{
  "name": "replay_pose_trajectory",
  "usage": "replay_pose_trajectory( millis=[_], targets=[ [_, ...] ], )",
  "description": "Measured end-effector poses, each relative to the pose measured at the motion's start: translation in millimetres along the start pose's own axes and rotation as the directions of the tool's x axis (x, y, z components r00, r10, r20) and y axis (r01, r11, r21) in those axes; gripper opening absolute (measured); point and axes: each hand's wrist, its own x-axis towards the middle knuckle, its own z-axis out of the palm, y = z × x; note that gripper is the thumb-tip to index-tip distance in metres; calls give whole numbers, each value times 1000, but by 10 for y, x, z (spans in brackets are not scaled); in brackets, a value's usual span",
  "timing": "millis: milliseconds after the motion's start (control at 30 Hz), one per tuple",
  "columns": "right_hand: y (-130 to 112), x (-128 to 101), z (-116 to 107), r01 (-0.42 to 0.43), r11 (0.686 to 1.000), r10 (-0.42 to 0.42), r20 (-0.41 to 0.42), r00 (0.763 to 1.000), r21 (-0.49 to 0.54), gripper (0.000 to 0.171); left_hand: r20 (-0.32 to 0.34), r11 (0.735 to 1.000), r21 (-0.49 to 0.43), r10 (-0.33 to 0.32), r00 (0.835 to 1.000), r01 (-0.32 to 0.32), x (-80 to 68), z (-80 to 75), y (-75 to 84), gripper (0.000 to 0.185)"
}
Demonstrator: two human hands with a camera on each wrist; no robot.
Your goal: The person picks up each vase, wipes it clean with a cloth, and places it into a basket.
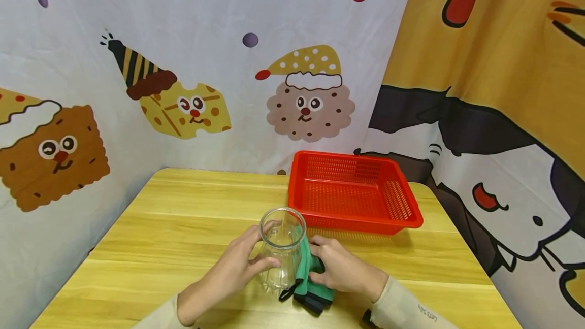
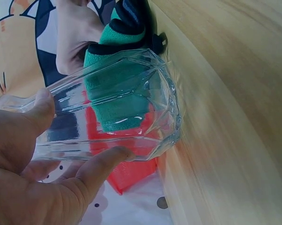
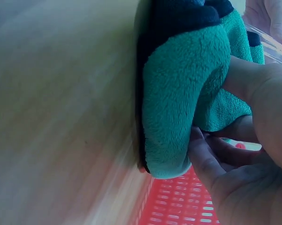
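- The left hand (image 1: 228, 273) curls round a clear glass (image 1: 282, 250) standing near the tabletop's (image 1: 183, 217) front edge.
- The right hand (image 1: 343, 270) pinches a soft green cloth (image 1: 307, 273) against it.
- The glass looks rigid, smooth, likely slippery and breakable; best gripped round its faceted wall.
- A red basket (image 1: 352, 192) sits behind.

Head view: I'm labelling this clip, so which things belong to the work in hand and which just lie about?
In use:
glass jar, held by the left hand
green cloth, gripped by the right hand

Lying about:
red basket, nothing visible inside
wooden table
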Motion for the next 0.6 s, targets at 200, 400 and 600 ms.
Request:
replay_pose_trajectory(
  millis=[200,400,600],
  targets=[
    [30,-30,46,-31,997,33,-37,999,67,53,1,1000,-7,-1,1000,1,-3,5,-6,78],
    [86,-42,83,-68,978,79,-49,996,197,45,-8,1000,4,11,1000,-11,-6,11,-17,78],
    [103,-50,68,-88,961,101,-38,994,264,45,-16,1000,15,15,1000,-15,-1,15,-10,79]
  ],
)
